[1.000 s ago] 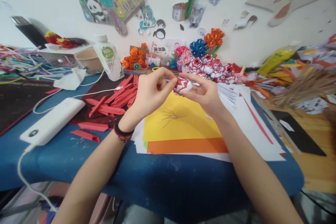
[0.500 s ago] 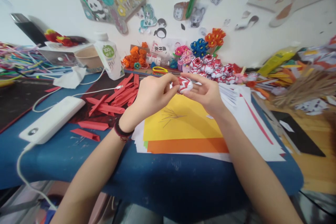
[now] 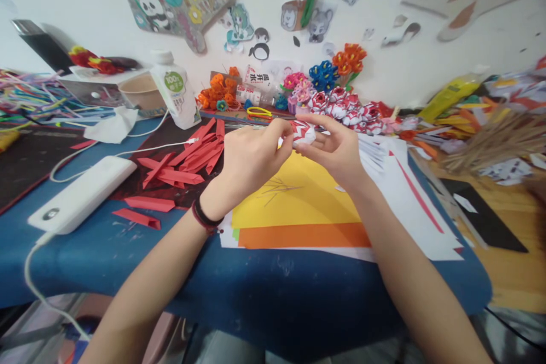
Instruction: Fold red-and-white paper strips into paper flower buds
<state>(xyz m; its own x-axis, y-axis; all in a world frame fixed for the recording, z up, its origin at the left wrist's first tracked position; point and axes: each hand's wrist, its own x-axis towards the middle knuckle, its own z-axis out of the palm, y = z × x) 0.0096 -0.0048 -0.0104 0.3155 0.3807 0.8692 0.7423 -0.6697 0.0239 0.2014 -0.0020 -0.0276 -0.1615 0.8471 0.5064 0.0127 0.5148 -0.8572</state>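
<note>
The thumb and forefinger of the left hand (image 3: 258, 153) are closing in a tight pinch at the left end of a red-and-white paper piece (image 3: 303, 132), with their tips nearly meeting; what exactly is lying between those tips is hidden. The right hand (image 3: 335, 145) is holding the piece's other side, its thumb and fingers standing parted by the piece's own thickness and curving around it. Both hands are holding it up over the middle of the blue tabletop (image 3: 281, 290), toward the far edge. Beneath them a yellow sheet (image 3: 298, 199) is lying with thin sticks (image 3: 279, 186) on it, and an orange sheet (image 3: 303, 235) is showing along its near side, toward the tabletop's near edge. To the left of the left hand, red folded strips (image 3: 185, 166) are lying in a loose heap, and a white power bank (image 3: 83, 194) is resting nearer the left edge. Yellow-handled scissors (image 3: 259, 112) are lying just beyond the left hand, near the far edge. Behind the right hand, red-and-white paper flowers (image 3: 350, 108) are crowding that same edge, while white sheets (image 3: 420, 210) are stretching toward the near right corner.
</note>
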